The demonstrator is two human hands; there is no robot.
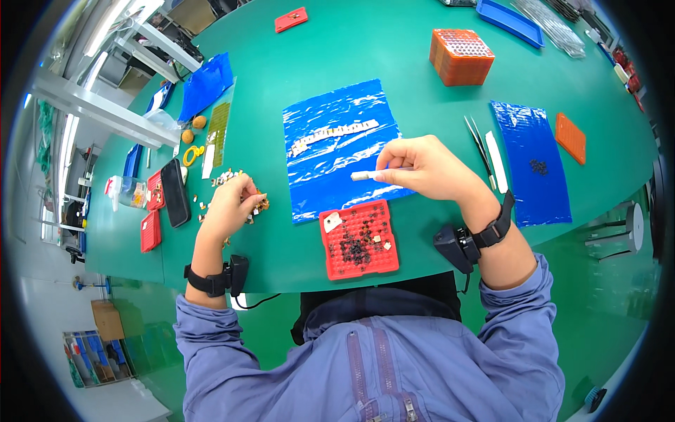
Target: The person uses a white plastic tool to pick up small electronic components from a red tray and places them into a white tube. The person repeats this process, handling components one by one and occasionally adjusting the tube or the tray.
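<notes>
A short, whitish stick-like piece point(362, 176) is pinched between the thumb and fingertips of my right hand point(422, 165), above a blue plastic sheet point(320, 193). Across that sheet runs a slanting row of small white parts point(337, 133). My left hand point(234, 204) has its fingers drawn together at a loose pile of small white and gold-coloured parts point(226, 177); whatever sits in the fingertips is too small to make out. Between my arms, nearest my body, lies a red perforated tray point(336, 270) with many tiny black parts point(356, 250) and a few white pieces.
Tweezers point(479, 146) and a white strip point(496, 162) lie right of my right hand, beside another blue sheet point(538, 197) bearing black bits. Stacked orange trays point(460, 67) stand farther back. A phone point(175, 193), yellow scissors point(192, 155) and red trays point(150, 232) are at left.
</notes>
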